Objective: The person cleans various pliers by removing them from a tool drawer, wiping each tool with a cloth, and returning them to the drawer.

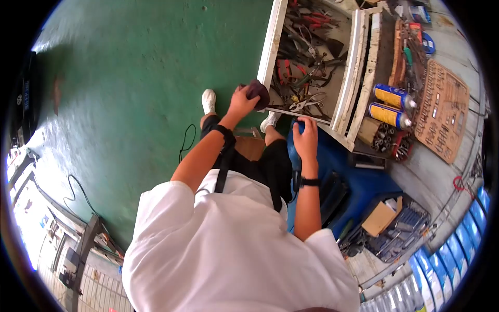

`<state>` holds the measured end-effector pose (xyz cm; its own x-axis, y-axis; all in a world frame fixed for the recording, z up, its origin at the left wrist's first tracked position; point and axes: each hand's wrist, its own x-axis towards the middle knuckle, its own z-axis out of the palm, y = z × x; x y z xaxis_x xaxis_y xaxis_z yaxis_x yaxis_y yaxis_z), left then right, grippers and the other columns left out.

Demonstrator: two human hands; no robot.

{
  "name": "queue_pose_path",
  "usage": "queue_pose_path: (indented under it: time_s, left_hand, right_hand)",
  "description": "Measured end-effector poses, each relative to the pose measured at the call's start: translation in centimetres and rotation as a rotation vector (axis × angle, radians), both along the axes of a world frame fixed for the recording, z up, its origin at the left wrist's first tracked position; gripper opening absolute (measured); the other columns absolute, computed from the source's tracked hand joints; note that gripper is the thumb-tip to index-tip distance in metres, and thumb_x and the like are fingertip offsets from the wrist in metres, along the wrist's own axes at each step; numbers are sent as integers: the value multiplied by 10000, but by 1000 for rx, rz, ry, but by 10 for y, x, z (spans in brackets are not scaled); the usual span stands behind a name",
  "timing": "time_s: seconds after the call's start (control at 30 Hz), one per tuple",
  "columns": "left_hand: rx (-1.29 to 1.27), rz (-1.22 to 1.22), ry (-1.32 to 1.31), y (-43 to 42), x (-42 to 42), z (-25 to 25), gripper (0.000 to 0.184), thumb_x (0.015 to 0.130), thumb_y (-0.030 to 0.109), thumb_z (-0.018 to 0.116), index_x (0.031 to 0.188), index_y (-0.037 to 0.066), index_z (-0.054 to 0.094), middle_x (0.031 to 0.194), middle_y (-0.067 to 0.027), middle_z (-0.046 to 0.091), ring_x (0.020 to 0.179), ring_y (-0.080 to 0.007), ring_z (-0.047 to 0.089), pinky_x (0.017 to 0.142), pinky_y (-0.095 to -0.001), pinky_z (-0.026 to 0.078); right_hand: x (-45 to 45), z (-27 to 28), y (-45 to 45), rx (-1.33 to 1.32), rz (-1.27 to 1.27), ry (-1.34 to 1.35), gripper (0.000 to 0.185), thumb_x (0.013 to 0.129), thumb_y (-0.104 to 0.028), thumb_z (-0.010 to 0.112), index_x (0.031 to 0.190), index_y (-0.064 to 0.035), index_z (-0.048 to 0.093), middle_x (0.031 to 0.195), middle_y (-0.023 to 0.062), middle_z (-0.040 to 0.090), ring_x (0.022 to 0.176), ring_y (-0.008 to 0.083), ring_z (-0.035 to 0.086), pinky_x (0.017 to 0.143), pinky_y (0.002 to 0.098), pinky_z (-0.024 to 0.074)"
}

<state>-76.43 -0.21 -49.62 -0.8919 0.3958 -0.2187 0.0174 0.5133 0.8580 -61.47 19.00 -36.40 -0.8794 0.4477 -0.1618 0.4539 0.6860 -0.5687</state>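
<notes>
A dark maroon cloth (258,94) is bunched in my left hand (242,104), whose fingers are closed on it beside the near-left corner of an open drawer (265,52). Pliers (307,102) and several other hand tools lie jumbled inside that drawer. My right hand (306,139) is just below the drawer's front corner, at the top of a blue surface (325,156). Its fingers are bent, and a bit of blue shows between thumb and fingers; what they grip is mostly hidden.
Right of the drawer, a bench (446,47) carries two spray cans (391,97), a socket board (442,112) and loose sockets (383,136). An open tool case (403,234) with a cardboard piece (381,218) lies lower right. A black cable (187,143) lies on the green floor (156,67).
</notes>
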Motion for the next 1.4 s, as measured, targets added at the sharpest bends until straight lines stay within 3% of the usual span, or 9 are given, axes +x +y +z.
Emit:
queue_pose_path:
  time_s: [0.3, 0.47, 0.53, 0.63, 0.87, 0.97, 1.13, 1.2, 1.4]
  left_hand:
    - [103, 11, 63, 44, -49, -11, 400, 791, 131, 629, 1155, 13, 511, 1072, -271, 531, 1018, -480, 515, 893, -486, 446]
    - [292, 43, 62, 68, -95, -29, 387, 821, 121, 594, 1168, -5, 480, 1071, -201, 572, 1006, -356, 573, 943, -406, 447]
    - [384, -67, -27, 59, -109, -36, 385, 860, 140, 595, 1201, 9, 474, 1110, -125, 589, 1030, -211, 565, 955, -351, 453]
    - [517, -227, -76, 47, -117, -60, 443, 896, 191, 609, 1266, 15, 441, 1149, -92, 579, 1069, -182, 543, 983, -334, 436]
    - [628, -79, -362, 47, -114, -80, 800, 846, 346, 715, 1447, 16, 303, 1352, -118, 465, 1244, -209, 463, 1071, -359, 373]
    - [344, -300, 200, 48, -101, -67, 783, 881, 489, 622, 1420, -24, 377, 1361, -98, 498, 1212, -223, 510, 1037, -362, 397]
    - [484, -69, -259, 25, -90, -90, 945, 658, 286, 788, 1440, -10, 346, 1405, -146, 456, 1315, -297, 438, 1117, -421, 325]
    - [328, -135, -167, 31, -89, -69, 908, 669, 271, 780, 1424, -16, 365, 1394, -151, 466, 1315, -299, 439, 1114, -421, 329]
    - [566, -93, -70, 26, -67, -89, 865, 739, 214, 766, 1445, -19, 324, 1410, -154, 454, 1319, -284, 444, 1113, -413, 347]
  right_hand:
    - [-23, -130, 91, 154, -165, 220, 116, 877, -13, 587, 982, -13, 636, 1083, 157, 609, 1041, 361, 576, 881, 443, 485]
    - [-26, -155, 100, 228, -241, 243, 178, 867, 30, 556, 998, -19, 666, 1055, 123, 661, 990, 340, 604, 856, 428, 499]
    - [-28, -154, 99, 221, -255, 241, 229, 839, 57, 544, 1016, -22, 665, 1052, 118, 662, 997, 338, 603, 857, 426, 498]
    - [-28, -161, 100, 361, -179, 241, 348, 770, 99, 527, 1055, -42, 668, 1082, 97, 660, 974, 328, 601, 844, 423, 489]
    - [-25, -157, 92, 496, -162, -44, 458, 757, 72, 560, 1120, -179, 683, 1146, 38, 590, 994, 269, 579, 848, 450, 413]
    - [-20, -158, 95, 417, -148, -70, 456, 781, 46, 542, 1151, -191, 666, 1160, 57, 562, 1038, 266, 580, 868, 439, 387]
    - [-26, -157, 94, 338, -149, -34, 489, 759, 84, 493, 1162, -142, 653, 1152, 86, 557, 1074, 282, 583, 879, 422, 390]
    - [-26, -156, 94, 322, -163, -38, 505, 752, 88, 471, 1173, -126, 650, 1162, 111, 556, 1073, 310, 579, 888, 426, 396]
    - [-25, -163, 98, 285, -69, 56, 487, 762, 102, 418, 1160, -63, 645, 1174, 174, 547, 1079, 378, 570, 920, 441, 434]
